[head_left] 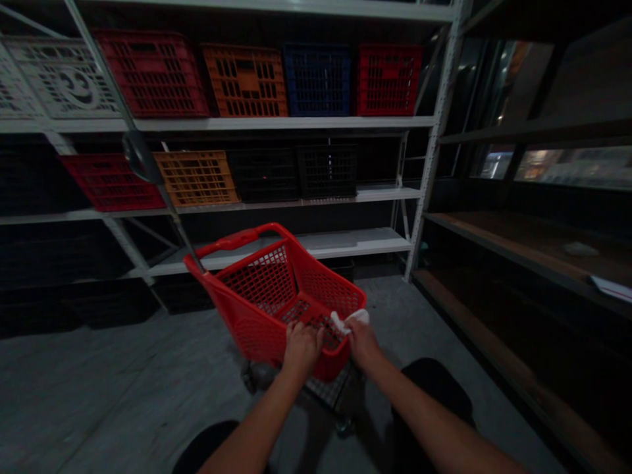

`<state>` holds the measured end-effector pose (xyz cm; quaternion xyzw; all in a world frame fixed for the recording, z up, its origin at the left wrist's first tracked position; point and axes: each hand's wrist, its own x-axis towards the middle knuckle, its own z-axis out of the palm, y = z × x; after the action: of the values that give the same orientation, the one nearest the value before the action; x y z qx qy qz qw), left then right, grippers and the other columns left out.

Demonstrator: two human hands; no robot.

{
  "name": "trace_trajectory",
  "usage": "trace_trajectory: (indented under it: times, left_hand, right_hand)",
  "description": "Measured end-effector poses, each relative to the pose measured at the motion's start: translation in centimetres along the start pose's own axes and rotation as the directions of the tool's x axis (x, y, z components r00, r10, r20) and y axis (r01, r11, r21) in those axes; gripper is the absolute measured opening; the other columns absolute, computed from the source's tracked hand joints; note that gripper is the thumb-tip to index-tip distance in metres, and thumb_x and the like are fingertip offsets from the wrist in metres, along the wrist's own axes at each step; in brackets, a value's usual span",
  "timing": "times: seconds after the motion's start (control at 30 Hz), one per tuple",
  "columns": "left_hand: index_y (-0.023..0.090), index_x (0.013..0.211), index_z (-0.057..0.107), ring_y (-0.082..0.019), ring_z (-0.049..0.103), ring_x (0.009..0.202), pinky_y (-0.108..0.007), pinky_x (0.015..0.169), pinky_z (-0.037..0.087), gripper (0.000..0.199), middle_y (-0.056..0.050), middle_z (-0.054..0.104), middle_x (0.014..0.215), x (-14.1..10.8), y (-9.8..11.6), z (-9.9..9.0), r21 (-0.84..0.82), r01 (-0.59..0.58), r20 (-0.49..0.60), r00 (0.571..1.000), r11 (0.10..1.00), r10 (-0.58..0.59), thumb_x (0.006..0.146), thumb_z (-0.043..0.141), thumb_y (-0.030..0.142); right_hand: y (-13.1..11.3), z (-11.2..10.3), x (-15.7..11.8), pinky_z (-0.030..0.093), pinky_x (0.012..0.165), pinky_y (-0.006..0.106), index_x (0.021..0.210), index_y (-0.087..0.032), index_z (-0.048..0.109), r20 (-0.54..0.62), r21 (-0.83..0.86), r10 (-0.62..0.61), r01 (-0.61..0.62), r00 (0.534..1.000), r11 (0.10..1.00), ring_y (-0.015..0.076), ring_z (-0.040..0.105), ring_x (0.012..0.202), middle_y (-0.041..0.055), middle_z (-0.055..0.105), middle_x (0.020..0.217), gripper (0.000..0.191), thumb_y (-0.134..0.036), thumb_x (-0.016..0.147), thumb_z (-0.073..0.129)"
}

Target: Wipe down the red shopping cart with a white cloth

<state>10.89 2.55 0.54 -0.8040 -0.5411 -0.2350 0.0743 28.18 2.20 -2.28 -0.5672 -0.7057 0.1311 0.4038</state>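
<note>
A red plastic shopping cart on wheels stands in front of me on the grey floor, its handle toward the back left. My left hand has its fingers curled over the near rim of the basket. On the right side of that near end, my right hand grips a white cloth at the basket's rim. Part of the cloth hangs over the inside of the basket. Nothing lies in the basket that I can make out.
White metal shelving runs along the back, with red, orange, blue, black and white crates. Dark brown shelves rise at the right. A pole slants up from the cart's handle. My knees flank my arms.
</note>
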Motion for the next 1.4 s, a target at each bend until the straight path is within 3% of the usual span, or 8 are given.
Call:
trace_trajectory:
  times: [0.17,0.4,0.7,0.87,1.03,1.2,1.3,1.4]
  left_hand:
    - [0.019,0.068,0.063,-0.021,0.052,0.084,-0.045,0.094,0.023,0.039,-0.006,0.066,0.072,-0.4,-0.6,-0.2,-0.026,-0.046,0.028,0.998,0.999,0.047,0.087,0.032,0.033]
    - [0.020,0.061,0.059,-0.018,0.051,0.080,-0.043,0.093,0.024,0.030,-0.002,0.063,0.066,-0.5,-1.0,-0.3,-0.067,-0.074,0.048,0.996,0.995,0.077,0.082,0.037,0.025]
    - [0.020,0.059,0.057,-0.017,0.050,0.075,-0.042,0.089,0.026,0.030,-0.002,0.062,0.063,-1.0,-1.8,-0.9,-0.094,-0.085,0.044,0.995,0.992,0.090,0.081,0.037,0.024]
    - [0.021,0.062,0.056,-0.016,0.050,0.078,-0.041,0.090,0.025,0.021,-0.001,0.061,0.067,-2.5,-3.0,-2.0,-0.133,-0.138,0.067,0.987,0.981,0.148,0.075,0.040,0.017]
    - [0.020,0.059,0.053,-0.015,0.049,0.077,-0.040,0.092,0.025,0.023,0.000,0.059,0.064,-4.0,-4.9,-2.8,-0.131,-0.213,0.092,0.970,0.968,0.226,0.076,0.038,0.018]
    - [0.021,0.058,0.055,-0.015,0.051,0.078,-0.040,0.096,0.024,0.022,0.000,0.059,0.064,-4.8,-7.2,-4.7,-0.072,-0.239,0.211,0.945,0.968,0.249,0.072,0.038,0.015]
    - [0.021,0.066,0.061,-0.020,0.053,0.090,-0.045,0.101,0.019,0.022,-0.004,0.064,0.079,-4.9,-6.0,-5.8,0.061,-0.118,0.236,0.967,0.991,0.100,0.074,0.040,0.019]
    - [0.021,0.085,0.063,-0.023,0.055,0.097,-0.045,0.097,0.028,0.031,-0.008,0.064,0.098,-5.0,-2.1,-5.4,0.090,0.009,0.211,0.977,0.996,-0.028,0.083,0.034,0.032]
  right_hand:
    - [-1.6,2.2,-3.9,0.043,0.079,0.026,0.100,-0.020,0.057,0.070,0.111,-0.168,0.160,0.983,0.981,0.0163,0.056,0.086,0.0054,0.061,0.090,0.040,0.000,0.069,0.042]
    - [3.1,-1.9,1.4,0.044,0.079,0.031,0.092,-0.018,0.059,-0.108,0.021,-0.042,0.045,0.993,0.999,0.0184,0.055,0.084,0.0062,0.059,0.087,0.031,-0.003,0.071,0.041]
    - [-2.9,3.8,-6.0,0.046,0.080,0.030,0.099,-0.023,0.056,-0.031,0.226,-0.210,0.212,0.977,0.951,0.0179,0.056,0.089,0.0055,0.060,0.093,0.042,0.000,0.069,0.037]
    - [1.9,-0.2,-3.6,0.046,0.073,0.028,0.095,-0.021,0.060,-0.010,0.087,-0.336,0.336,0.942,0.938,0.0176,0.056,0.082,0.0053,0.061,0.086,0.036,-0.004,0.072,0.039]
    - [6.8,-5.0,1.3,0.046,0.073,0.030,0.089,-0.019,0.063,-0.188,-0.081,-0.031,0.016,0.982,0.997,0.0183,0.058,0.077,0.0046,0.061,0.080,0.031,-0.006,0.070,0.041]
    - [5.7,-6.5,2.7,0.045,0.081,0.035,0.112,-0.018,0.055,-0.336,-0.015,0.046,-0.054,0.941,0.998,0.0205,0.058,0.090,0.0086,0.062,0.101,0.039,-0.014,0.077,0.039]
    - [3.3,-4.8,1.2,0.046,0.077,0.032,0.102,-0.018,0.063,-0.214,0.094,-0.048,0.069,0.976,0.993,0.0194,0.058,0.084,0.0076,0.062,0.093,0.030,-0.017,0.076,0.048]
    - [1.3,-2.4,-0.7,0.047,0.071,0.028,0.081,-0.018,0.069,-0.052,0.247,-0.094,0.104,0.994,0.963,0.0175,0.057,0.079,0.0058,0.058,0.082,0.017,-0.024,0.077,0.053]
